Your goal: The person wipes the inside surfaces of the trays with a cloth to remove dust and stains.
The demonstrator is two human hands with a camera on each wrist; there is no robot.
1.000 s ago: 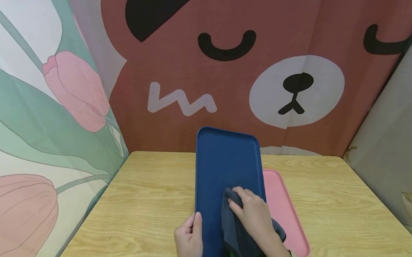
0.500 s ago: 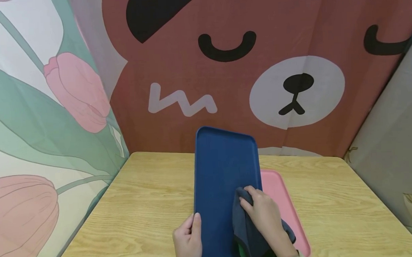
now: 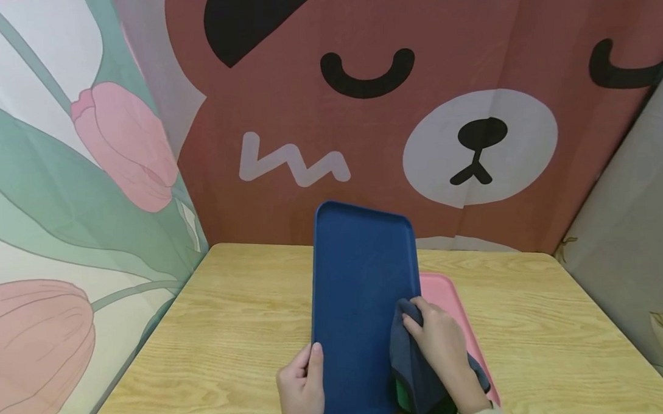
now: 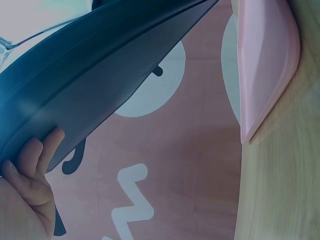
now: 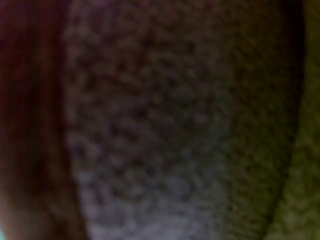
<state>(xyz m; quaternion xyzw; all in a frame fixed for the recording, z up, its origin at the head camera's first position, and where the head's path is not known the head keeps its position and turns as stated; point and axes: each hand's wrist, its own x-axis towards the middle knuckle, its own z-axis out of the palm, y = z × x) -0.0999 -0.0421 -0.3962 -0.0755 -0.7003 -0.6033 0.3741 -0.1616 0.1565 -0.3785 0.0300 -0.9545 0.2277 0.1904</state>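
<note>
A blue rectangular tray [image 3: 361,273] is held up at a tilt over the table, its inner face toward me. My left hand [image 3: 302,384] grips its left edge low down, thumb on the front; in the left wrist view the fingers [image 4: 52,145] lie against the tray's underside. With my right hand [image 3: 440,343] I pinch a dark grey-blue cloth [image 3: 416,368] at the tray's right edge. The cloth hangs down in folds and shows a green patch near its bottom. Up close, the cloth [image 5: 150,125] fills the dark, blurred right wrist view.
A pink tray [image 3: 444,291] lies on the wooden table [image 3: 232,332] behind and to the right of the blue one, partly covered by it and by my right arm. A bear-print curtain [image 3: 362,139] hangs at the table's far edge, with a flower-print one [image 3: 63,210] at the left.
My right hand has slid the cloth rightward across the blue tray, from near its middle to its right edge. The left hand keeps its grip, and the tray has shifted only slightly.
</note>
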